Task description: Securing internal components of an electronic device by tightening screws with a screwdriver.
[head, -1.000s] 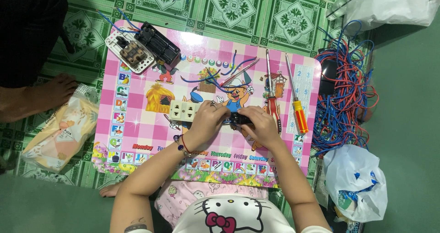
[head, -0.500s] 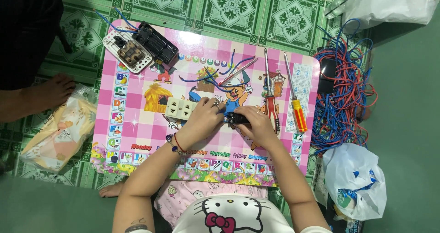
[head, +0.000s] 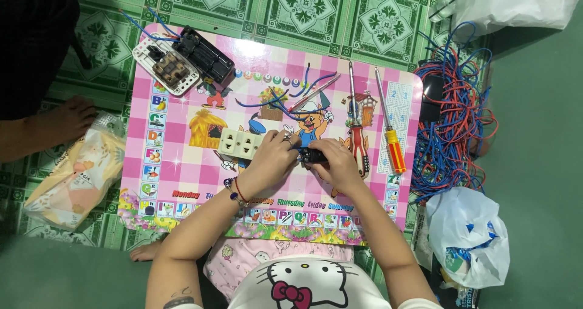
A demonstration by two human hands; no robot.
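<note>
Two hands, left hand (head: 271, 159), right hand (head: 336, 163), gripping small black part (head: 311, 156), mostly hidden

On the counter (head: 182, 163), both hands meet near the middle: the left hand (head: 272, 160) and the right hand (head: 337, 163) touch a small part (head: 311, 156) between them. A socket block (head: 240, 143) lies just left of the left hand. Two screwdrivers (head: 388, 133) lie right of the right hand. A switch plate (head: 166, 67) sits at the far left corner. A wire tangle (head: 455, 120) lies on the floor, right of the counter.

Pink checkered counter (head: 182, 181) stood on green tiled floor (head: 303, 5); on counter lay cream socket block (head: 240, 144), black socket box (head: 203, 55), two screwdrivers (head: 392, 145), blue wire offcuts (head: 273, 99).
</note>
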